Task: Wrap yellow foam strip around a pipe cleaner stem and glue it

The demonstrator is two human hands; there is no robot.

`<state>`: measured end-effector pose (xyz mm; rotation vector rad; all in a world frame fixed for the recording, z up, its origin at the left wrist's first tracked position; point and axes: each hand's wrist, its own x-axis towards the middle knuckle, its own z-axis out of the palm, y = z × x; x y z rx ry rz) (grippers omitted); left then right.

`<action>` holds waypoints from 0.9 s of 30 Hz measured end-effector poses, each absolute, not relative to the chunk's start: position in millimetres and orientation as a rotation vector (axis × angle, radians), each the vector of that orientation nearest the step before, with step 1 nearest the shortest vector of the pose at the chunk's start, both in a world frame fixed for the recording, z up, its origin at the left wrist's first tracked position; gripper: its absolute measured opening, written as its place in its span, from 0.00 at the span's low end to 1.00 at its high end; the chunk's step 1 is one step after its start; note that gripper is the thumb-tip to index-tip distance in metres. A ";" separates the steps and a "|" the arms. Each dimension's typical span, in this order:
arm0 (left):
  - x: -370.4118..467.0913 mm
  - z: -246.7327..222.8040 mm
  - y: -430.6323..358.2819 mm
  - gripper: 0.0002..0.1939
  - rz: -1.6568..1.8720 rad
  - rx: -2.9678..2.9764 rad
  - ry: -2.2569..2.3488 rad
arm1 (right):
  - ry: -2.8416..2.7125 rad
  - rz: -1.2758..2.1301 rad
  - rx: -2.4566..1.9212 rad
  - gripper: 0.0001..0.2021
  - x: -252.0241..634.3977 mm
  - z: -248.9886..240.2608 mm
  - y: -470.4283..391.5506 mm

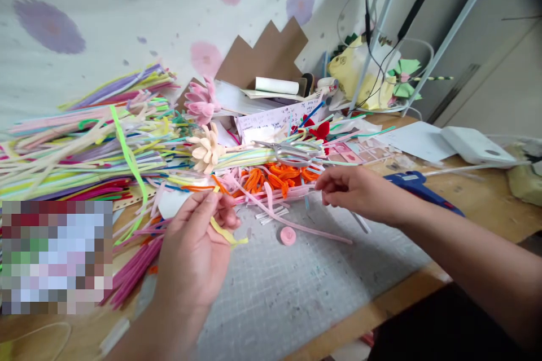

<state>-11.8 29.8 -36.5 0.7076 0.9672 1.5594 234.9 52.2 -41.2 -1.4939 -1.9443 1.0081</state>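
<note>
My left hand (192, 237) pinches a short yellow strip (227, 234) between thumb and fingers over the left part of the grey cutting mat (271, 293). The strip's loose end hangs below the fingertips. My right hand (355, 192) hovers at the mat's far right side with its fingers curled; whether anything is between the fingertips cannot be made out. Between the hands lie a small pink coil (287, 236), a long pink strip (313, 230) and orange pipe-cleaner loops (279, 178).
Pipe-cleaner bundles (84, 152) cover the table's left side. Scissors (292, 152) rest on more stems behind the mat, beside a cream flower (206, 149) and a pink flower (200, 102). A blue glue gun (419, 187) lies beyond my right forearm.
</note>
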 end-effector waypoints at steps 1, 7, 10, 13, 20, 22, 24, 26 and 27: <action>-10.8 -37.2 29.2 0.06 1.525 0.716 0.975 | -1.890 1.033 -1.499 0.08 238.9 -40.1 53.2; -4.7 -42.2 16.8 0.07 1.254 0.889 0.955 | -1.746 1.183 -1.381 0.09 230.0 -34.0 44.7; 0.0 -44.3 7.4 0.04 1.032 0.982 0.861 | -1.728 1.213 -1.245 0.10 214.5 -31.8 36.8; 4.3 -45.3 2.3 0.04 0.880 0.968 0.823 | -1.769 1.198 -1.199 0.12 196.9 -32.1 26.7; 3.7 -48.3 7.1 0.03 1.057 0.701 0.792 | -2.000 0.870 -1.244 0.19 166.5 -40.2 12.3; 2.3 -48.8 9.1 0.02 1.120 0.679 0.798 | -1.996 0.870 -1.246 0.23 162.0 -41.6 12.1; 1.0 -48.8 11.0 0.02 1.151 0.670 0.801 | -1.970 0.889 -1.217 0.24 159.1 -42.8 11.9; 0.2 -48.5 12.7 0.01 1.163 0.669 0.800 | -1.937 0.964 -1.170 0.24 158.5 -43.9 11.3; -0.1 -48.3 13.3 0.01 1.165 0.674 0.799 | -1.922 1.019 -1.147 0.25 159.2 -44.5 11.1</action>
